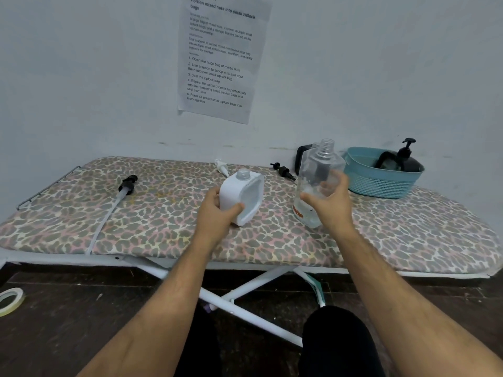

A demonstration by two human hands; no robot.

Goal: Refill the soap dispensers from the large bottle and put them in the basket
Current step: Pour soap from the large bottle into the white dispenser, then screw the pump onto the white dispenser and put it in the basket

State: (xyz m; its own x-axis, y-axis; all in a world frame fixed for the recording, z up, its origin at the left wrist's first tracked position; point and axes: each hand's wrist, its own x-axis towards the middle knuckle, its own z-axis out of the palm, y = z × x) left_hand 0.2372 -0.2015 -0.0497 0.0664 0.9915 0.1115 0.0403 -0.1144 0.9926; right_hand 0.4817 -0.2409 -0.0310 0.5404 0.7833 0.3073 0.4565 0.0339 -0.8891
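My left hand (217, 210) grips a white square dispenser bottle (243, 195) with an open neck, standing on the ironing board (152, 216). My right hand (330, 204) holds the large clear bottle (318, 172), uncapped and nearly upright, just right of the white one. A teal basket (381, 183) at the back right holds a black pump dispenser (405, 159). Behind the clear bottle stands another dark dispenser (302, 156), mostly hidden.
Loose pump heads lie on the board: a black one with a long tube (128, 183) at left, a white one (221, 167) behind the white bottle, a black one (283, 170) beside it. A tape roll (9, 300) lies on the floor at left. A wall stands right behind the board.
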